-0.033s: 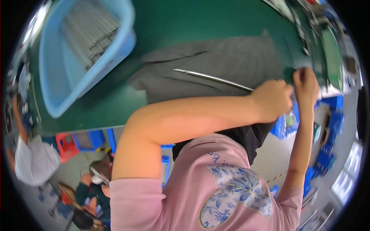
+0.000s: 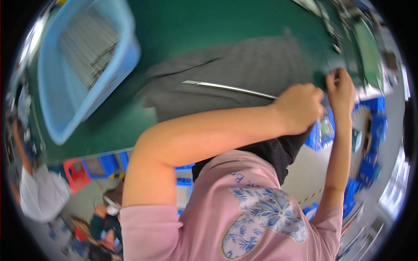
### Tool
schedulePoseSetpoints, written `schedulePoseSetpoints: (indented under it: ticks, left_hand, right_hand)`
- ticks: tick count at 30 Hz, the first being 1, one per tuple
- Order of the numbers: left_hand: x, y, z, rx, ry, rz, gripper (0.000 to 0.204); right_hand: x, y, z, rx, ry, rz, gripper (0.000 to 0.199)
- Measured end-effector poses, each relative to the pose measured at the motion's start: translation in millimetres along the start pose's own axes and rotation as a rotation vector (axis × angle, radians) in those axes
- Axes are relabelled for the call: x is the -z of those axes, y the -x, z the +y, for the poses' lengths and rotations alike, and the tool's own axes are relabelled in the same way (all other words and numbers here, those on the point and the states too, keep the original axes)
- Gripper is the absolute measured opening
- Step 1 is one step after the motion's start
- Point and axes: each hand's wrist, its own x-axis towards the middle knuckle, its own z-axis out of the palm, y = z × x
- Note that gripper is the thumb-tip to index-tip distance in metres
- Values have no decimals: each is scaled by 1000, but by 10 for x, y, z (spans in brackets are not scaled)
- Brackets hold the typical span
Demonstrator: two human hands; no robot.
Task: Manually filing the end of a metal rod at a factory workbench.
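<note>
A thin silvery rod [image 2: 235,89] lies across the middle of the scene, over a rumpled grey cloth [image 2: 244,61] spread on the green table [image 2: 187,21]. Its pale tip points left, and its right end runs into the left hand [image 2: 300,106], whose fingers are curled together and seem clamped on the rod. Whether the rod touches the cloth along its length or hangs just above it, I cannot tell. The right hand [image 2: 342,91] is raised just beside the left one, to its right, near the table's near edge; its thumb and forefinger are bent toward each other around a small dark gap, and I cannot tell whether they pinch anything. On the left stands a blue basket [image 2: 61,124] with a bundle of thin, pale rods [image 2: 89,39] inside, well apart from both hands. Some blurred metal pieces [image 2: 332,35] lie on the far right of the table. The step in hand looks like work at the rod's right end, with the left hand steadying and the right hand doing the finer part. By my judgement, the next move calls for a firm left grip, so that the rod does not turn, and for careful alignment of the right fingertips with the end, which the left hand hides from view.
</note>
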Motion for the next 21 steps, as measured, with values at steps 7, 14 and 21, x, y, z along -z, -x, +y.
schedulePoseSetpoints:
  ticks: [7, 14, 21]
  left_hand:
    - [204, 48, -112, 95, -2, -100, 7]
    - [391, 33, -64, 127, 12, -129, 9]
    - [451, -1, -96, 152, -16, -210, 12]
  right_hand:
    - [121, 982, -214, -425, -667, 57, 20]
    - [-107, 1551, -594, -450, -1079, 102, 10]
    - [-123, 1497, -748, -373, -1163, 38, 9]
